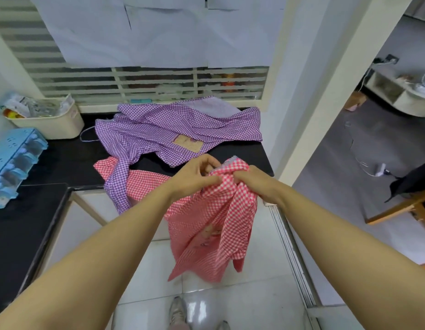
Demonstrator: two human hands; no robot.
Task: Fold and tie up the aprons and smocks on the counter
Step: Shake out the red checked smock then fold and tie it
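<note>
Left hand (194, 177) and right hand (252, 183) both grasp top edge of pink smock (213, 222), bunched, hanging off counter (63, 160) edge. Purple smock (173, 129) spread on counter behind, sleeve overlapping pink.

Your left hand (194, 177) and right hand (254, 184) meet side by side at the front edge of the counter (63, 160), gripping the near smock (213, 222), which hangs down toward the floor. Behind them the far smock (178, 125) lies spread on the counter below the window (159, 84), one part draped over the near smock. A basket (51, 122) and a rack (13, 160) sit on the counter at far left.
</note>
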